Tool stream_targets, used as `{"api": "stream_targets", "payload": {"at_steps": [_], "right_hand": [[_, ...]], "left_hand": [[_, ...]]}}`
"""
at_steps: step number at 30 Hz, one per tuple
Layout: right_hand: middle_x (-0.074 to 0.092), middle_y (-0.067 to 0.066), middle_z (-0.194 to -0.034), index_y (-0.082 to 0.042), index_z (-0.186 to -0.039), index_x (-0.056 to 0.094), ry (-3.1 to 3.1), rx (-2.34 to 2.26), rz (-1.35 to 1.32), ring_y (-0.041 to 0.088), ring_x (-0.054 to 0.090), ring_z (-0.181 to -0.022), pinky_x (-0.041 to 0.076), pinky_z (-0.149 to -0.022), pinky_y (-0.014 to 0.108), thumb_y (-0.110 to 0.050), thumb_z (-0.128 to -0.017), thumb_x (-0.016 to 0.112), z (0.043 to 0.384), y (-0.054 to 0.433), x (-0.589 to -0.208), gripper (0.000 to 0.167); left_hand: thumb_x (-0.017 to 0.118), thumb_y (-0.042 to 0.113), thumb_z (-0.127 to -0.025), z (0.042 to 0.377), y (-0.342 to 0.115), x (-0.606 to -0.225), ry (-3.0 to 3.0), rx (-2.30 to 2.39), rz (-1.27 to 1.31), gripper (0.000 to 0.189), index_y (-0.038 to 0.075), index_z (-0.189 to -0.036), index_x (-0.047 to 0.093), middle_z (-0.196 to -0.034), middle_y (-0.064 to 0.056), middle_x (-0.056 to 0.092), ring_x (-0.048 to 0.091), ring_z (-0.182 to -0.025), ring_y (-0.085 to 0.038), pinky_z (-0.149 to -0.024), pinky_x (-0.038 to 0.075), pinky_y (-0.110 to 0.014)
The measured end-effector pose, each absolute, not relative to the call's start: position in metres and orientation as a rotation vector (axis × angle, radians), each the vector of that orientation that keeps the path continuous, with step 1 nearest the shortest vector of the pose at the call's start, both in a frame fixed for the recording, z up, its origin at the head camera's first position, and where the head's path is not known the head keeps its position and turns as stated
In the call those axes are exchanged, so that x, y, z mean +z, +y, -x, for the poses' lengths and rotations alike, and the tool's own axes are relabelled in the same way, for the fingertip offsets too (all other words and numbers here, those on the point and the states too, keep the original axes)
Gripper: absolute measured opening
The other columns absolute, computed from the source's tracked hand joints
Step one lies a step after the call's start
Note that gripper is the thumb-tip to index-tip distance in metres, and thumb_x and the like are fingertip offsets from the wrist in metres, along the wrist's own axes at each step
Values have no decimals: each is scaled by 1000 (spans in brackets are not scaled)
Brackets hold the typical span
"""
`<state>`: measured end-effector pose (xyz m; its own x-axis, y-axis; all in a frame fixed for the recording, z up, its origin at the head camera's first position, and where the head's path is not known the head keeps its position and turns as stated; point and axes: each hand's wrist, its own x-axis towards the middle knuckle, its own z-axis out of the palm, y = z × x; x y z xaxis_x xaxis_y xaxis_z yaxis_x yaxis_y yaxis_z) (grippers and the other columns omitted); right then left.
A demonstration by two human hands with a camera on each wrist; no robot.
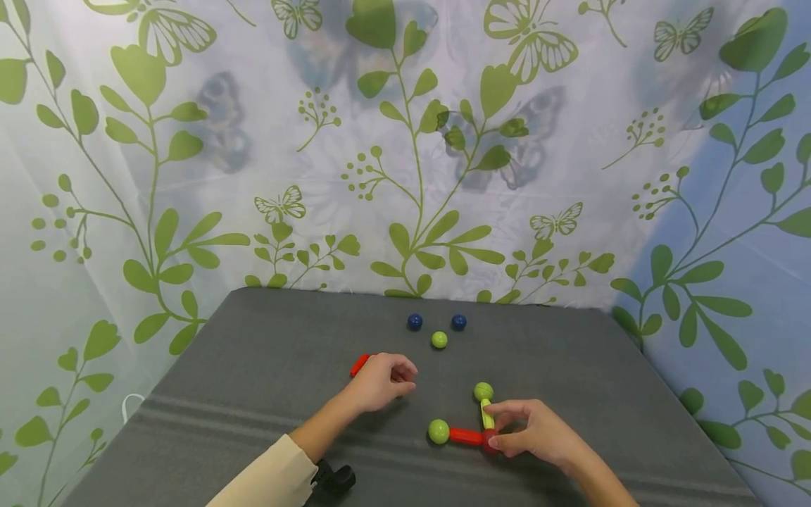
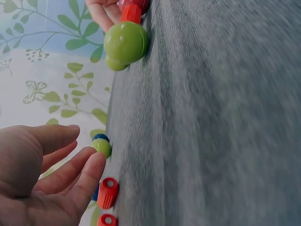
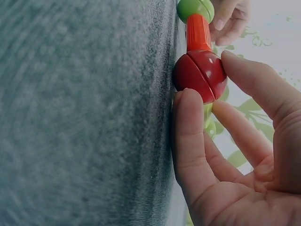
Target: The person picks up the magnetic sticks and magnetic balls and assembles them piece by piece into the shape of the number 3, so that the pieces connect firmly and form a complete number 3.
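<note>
My right hand pinches a dark red ball between thumb and fingers, at the corner of an L-shaped piece on the table. From this ball a red rod runs left to a green ball. A yellow-green rod leads away from me to another green ball. My left hand hovers over the table left of the piece, fingers loosely bent and holding nothing. Loose red rods lie beyond it, mostly hidden by that hand in the head view.
Toward the back of the grey table lie two blue balls and a loose green ball. A black object shows beside the left sleeve. A leaf-patterned curtain hangs behind the table and along its sides.
</note>
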<state>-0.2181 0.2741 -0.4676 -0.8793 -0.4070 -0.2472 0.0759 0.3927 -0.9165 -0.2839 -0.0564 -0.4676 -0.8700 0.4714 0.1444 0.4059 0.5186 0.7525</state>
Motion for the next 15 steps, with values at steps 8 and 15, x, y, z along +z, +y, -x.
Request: {"api": "stream_targets", "payload": {"at_steps": [8, 15], "right_hand": [[70, 8, -102, 1, -135, 64, 2236, -1474, 273, 20, 70, -78, 61, -72, 36, -18, -83, 86, 219, 274, -467, 59], [69, 11, -107, 1, -136, 63, 2225, -1479, 265, 21, 71, -82, 62, -74, 38, -18, -84, 85, 218, 275, -466, 58]], "left_hand": [[76, 9, -91, 283, -75, -469, 2716, 1323, -771, 16, 3, -106, 73, -90, 0, 72, 67, -82, -13, -72, 54, -25], [75, 8, -92, 283, -87, -469, 2733, 1355, -705, 16, 4, -107, 73, -91, 0, 72, 66, -82, -12, -72, 54, -24]]}}
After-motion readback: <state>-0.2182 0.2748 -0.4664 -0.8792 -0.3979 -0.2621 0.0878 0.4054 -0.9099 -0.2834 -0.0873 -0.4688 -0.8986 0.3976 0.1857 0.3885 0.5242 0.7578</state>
